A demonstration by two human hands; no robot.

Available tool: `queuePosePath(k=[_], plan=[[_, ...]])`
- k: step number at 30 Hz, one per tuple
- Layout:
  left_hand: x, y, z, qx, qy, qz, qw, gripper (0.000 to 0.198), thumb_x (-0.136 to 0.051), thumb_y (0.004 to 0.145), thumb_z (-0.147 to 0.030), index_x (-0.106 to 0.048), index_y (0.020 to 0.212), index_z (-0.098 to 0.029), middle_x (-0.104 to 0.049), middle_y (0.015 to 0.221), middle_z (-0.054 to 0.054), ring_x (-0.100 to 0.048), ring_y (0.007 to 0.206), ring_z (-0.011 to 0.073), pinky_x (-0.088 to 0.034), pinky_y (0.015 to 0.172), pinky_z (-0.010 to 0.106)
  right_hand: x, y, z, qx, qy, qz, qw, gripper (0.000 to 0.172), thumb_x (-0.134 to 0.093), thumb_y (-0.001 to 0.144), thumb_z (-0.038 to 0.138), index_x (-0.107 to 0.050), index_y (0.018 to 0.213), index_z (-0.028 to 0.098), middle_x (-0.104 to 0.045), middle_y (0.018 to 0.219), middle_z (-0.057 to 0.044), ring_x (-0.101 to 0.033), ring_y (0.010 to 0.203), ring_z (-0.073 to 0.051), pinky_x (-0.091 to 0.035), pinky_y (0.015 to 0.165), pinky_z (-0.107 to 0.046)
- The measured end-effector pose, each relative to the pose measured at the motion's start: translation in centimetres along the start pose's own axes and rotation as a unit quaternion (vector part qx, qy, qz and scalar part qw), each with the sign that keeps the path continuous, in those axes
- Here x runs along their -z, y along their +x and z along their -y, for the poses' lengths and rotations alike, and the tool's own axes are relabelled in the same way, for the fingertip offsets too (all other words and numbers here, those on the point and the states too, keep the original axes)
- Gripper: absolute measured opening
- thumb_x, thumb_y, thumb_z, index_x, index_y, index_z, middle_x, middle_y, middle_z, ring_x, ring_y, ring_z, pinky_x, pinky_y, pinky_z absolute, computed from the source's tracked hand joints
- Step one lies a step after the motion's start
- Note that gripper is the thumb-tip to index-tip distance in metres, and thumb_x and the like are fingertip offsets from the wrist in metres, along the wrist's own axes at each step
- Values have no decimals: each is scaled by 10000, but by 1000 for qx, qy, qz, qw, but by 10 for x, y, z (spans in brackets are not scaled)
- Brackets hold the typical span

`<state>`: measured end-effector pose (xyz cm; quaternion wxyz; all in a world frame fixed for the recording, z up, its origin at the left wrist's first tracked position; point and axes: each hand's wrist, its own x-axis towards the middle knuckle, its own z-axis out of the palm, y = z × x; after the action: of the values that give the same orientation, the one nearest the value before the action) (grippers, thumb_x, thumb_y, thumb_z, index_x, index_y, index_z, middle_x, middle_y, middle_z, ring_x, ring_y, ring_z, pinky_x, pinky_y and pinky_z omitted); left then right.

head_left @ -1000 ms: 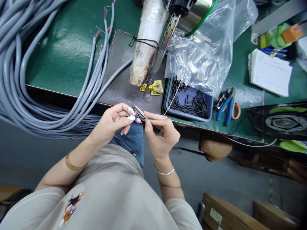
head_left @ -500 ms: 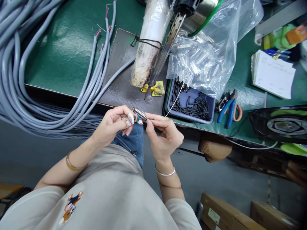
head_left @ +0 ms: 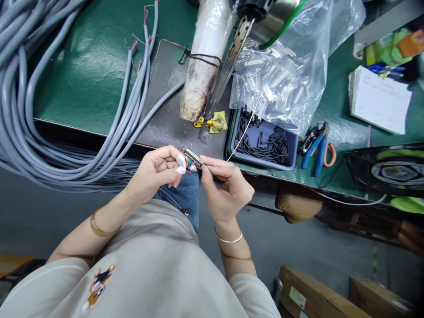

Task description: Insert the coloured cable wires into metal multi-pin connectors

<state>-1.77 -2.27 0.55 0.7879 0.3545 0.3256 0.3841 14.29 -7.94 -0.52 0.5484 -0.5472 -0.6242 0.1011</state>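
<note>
A metal multi-pin connector point(head_left: 192, 158) lies between my two hands, just off the front edge of the bench. My left hand point(head_left: 162, 168) pinches the small coloured wires point(head_left: 188, 163) beside the connector, its thumb and forefinger tips whitish. My right hand point(head_left: 227, 185) grips the connector's right end between thumb and fingers. A thin white strand point(head_left: 243, 134) runs from that hand up over the blue tray. Above the connector, the metal tip of a soldering iron point(head_left: 220, 79) points down beside a wrapped white roll point(head_left: 200, 62).
Grey cables point(head_left: 20, 101) are heaped at the left. A blue tray point(head_left: 294, 152) of black sleeves sits right of the dark plate point(head_left: 155, 119), under a clear bag point(head_left: 311, 88) of connectors. Blue-handled pliers point(head_left: 319, 154), a notepad point(head_left: 379, 101) and a black fan point(head_left: 394, 170) are farther right.
The fingertips of my left hand have shifted slightly at the wires. My right hand keeps its grip on the connector. The view has moved very slightly.
</note>
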Motion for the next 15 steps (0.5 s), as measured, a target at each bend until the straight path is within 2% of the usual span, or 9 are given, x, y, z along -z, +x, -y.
queuePosePath(k=[8,15], plan=[[2,0,6,-11,53,-23,998,289,-875,706,-291,-637,797,-156,-619,559,-28,-528,440,62,-425,431,154,-1,-1,-3,-46,24,3,999,136,-692,888,114,-681,934,242,-809,1006,-8,-790,909,-171,-680,751,-306],[1,1,5,-14,57,-26,998,274,-853,742,-313,-647,818,-150,-664,619,-4,-526,444,57,-438,439,160,-2,-2,-4,-56,27,2,998,118,-697,891,128,-674,926,238,-807,999,-15,-786,914,-170,-671,753,-301]])
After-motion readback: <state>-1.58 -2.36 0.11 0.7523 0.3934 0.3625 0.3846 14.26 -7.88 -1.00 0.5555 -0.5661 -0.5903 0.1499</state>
